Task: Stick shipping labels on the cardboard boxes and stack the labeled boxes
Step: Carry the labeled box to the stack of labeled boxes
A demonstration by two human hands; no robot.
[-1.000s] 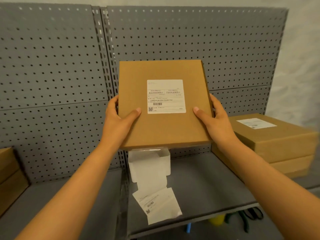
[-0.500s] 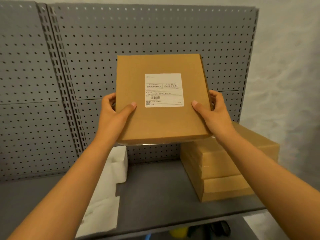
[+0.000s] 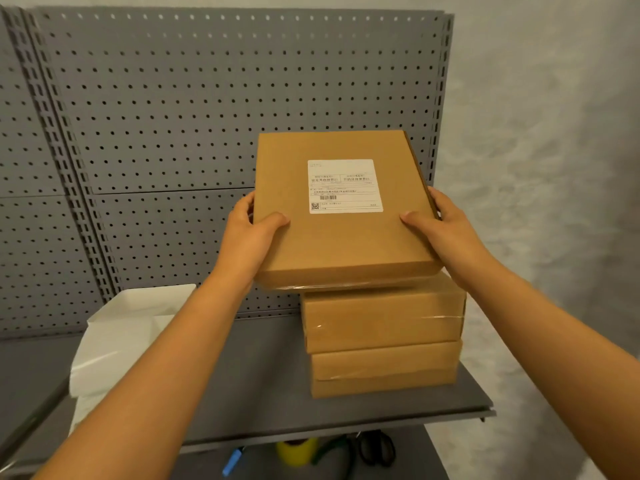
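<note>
Your left hand [image 3: 247, 237] grips the left edge of the labeled box [image 3: 346, 244], thumb laid over the top face, fingers wrapped underneath out of sight. Your right hand [image 3: 446, 230] clamps the right edge the same way, thumb on top near the label's lower corner. The box sits tilted, top face angled toward you, its near edge directly above the stack of boxes [image 3: 382, 341]; whether it touches the top of the stack you cannot tell from here. A white shipping label [image 3: 345, 186] sits on the upper middle of the box face, printed text, barcode and QR code showing, too small to read. The stack stands on the right part of the grey shelf [image 3: 249, 393], up against the pegboard back panel [image 3: 207, 116], with clear film glinting on its front faces. A white label dispenser [image 3: 138, 327] with loose white sheets lies on the shelf to the left, well apart from the stack. Below the shelf edge: a yellow tape roll [image 3: 297, 451], a blue tool [image 3: 231, 462], dark scissors [image 3: 374, 448].
</note>
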